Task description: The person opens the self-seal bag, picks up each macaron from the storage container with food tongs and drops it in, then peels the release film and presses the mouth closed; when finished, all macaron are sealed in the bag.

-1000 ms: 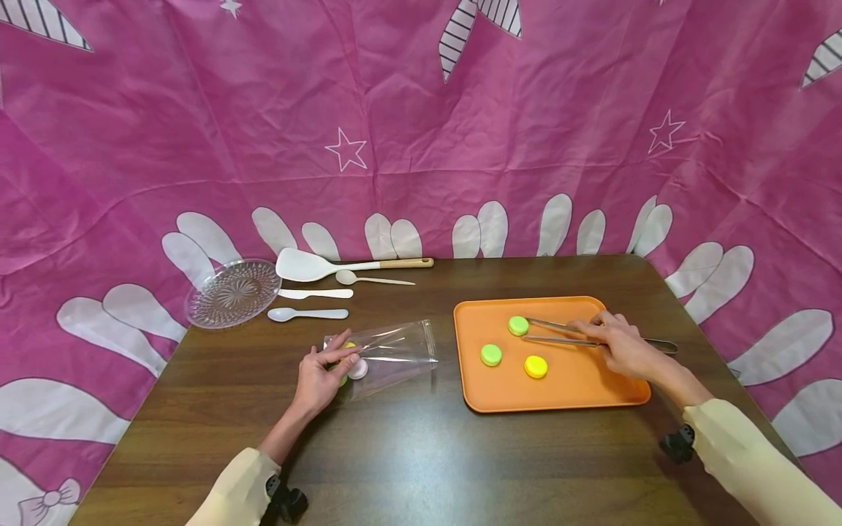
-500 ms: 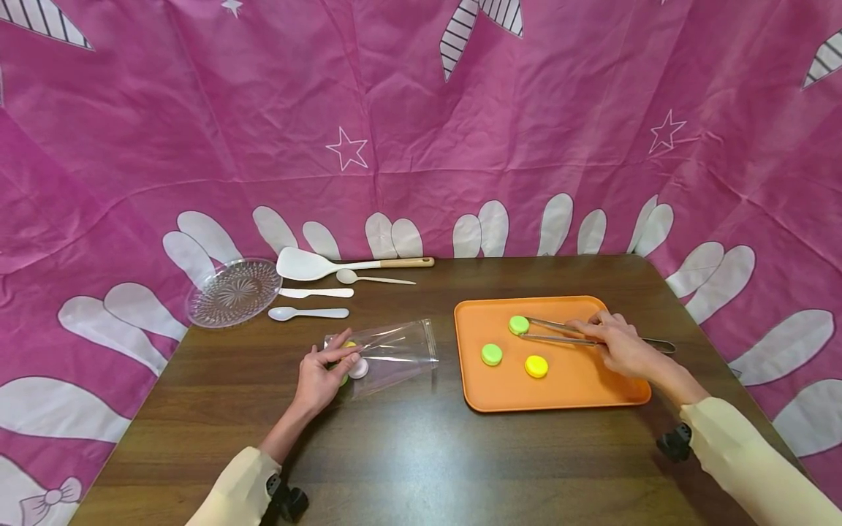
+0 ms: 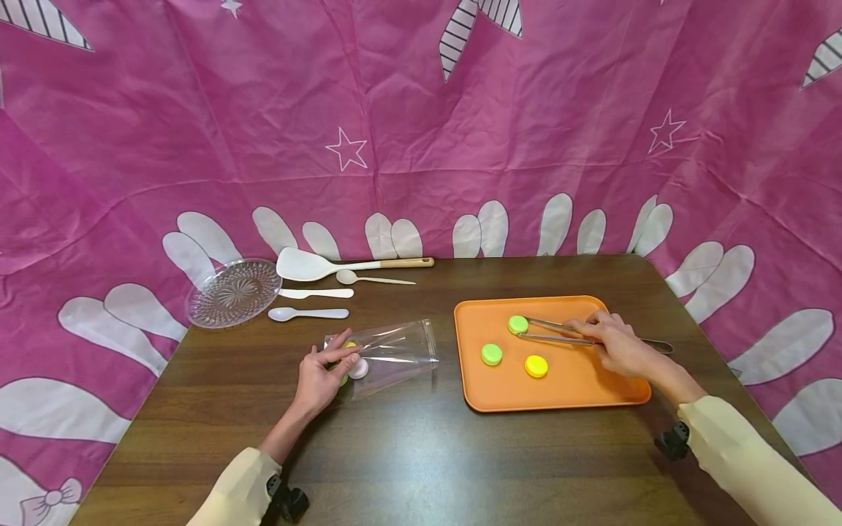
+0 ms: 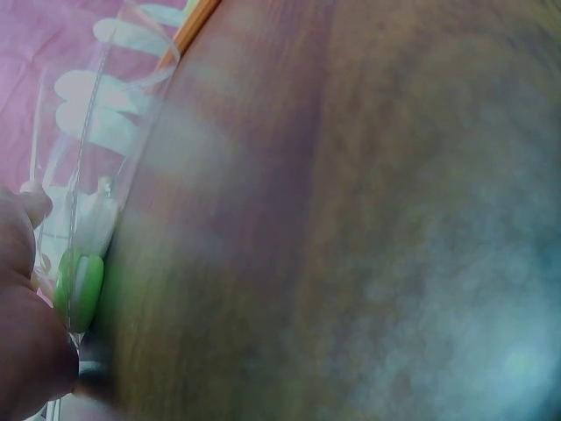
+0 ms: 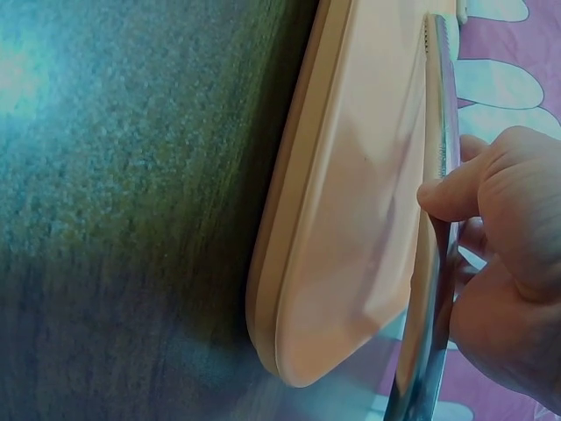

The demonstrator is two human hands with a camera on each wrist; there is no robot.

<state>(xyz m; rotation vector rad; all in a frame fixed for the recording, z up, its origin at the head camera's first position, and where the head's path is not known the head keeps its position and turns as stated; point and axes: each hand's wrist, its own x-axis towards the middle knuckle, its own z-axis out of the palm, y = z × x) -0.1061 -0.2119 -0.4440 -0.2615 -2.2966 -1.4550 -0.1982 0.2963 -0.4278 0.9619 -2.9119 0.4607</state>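
Observation:
In the head view my left hand [image 3: 322,372] pinches a clear plastic bag [image 3: 404,351] between thumb and finger at the bag's left part. Inside the bag are a white macaron [image 3: 358,368] and a yellow one, partly hidden by the fingers. A green macaron [image 4: 81,291] shows beside the thumb in the left wrist view. My right hand [image 3: 616,345] grips metal tongs [image 3: 555,339] over an orange tray [image 3: 500,396]. The tong tips lie on either side of a green macaron [image 3: 518,325]. Another green macaron [image 3: 490,354] and a yellow macaron [image 3: 536,366] lie apart from the tongs.
At the back left stand a clear patterned plate [image 3: 235,294], a white turner [image 3: 305,264] with a wooden handle, a small beige spoon [image 3: 346,277], a white knife [image 3: 316,294] and a white spoon [image 3: 309,314]. A pink curtain [image 3: 408,109] hangs behind the table.
The tongs have slid slightly left, their tips further along the sides of the green macaron. My left hand and the bag have stayed in place.

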